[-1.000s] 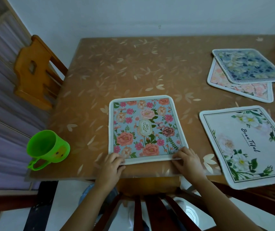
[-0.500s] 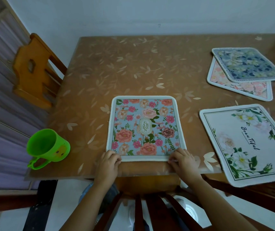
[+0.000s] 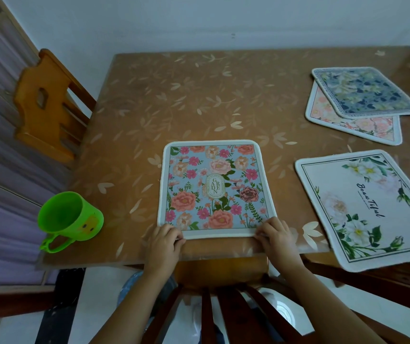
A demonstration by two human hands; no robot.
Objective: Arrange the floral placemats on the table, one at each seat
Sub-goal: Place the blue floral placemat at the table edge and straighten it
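A light-blue placemat with pink flowers [image 3: 215, 186] lies flat on the brown leaf-patterned table [image 3: 199, 95], square to the near edge. My left hand [image 3: 165, 243] pinches its near left corner and my right hand [image 3: 277, 238] pinches its near right corner. To the right lies a white placemat with white flowers [image 3: 370, 207], its near corner hanging over the table edge. Further back on the right, a dark-blue placemat [image 3: 365, 93] rests on top of a pink one [image 3: 363, 126].
A green plastic mug [image 3: 68, 219] stands at the near left corner of the table. A wooden chair [image 3: 47, 105] is pushed in at the left side. Another chair's slatted back [image 3: 221, 306] is right in front of me, under my arms.
The light-blue placemat has been turned slightly and slid so that it sits squarer to the table's near edge. Both hands kept hold of its near corners.
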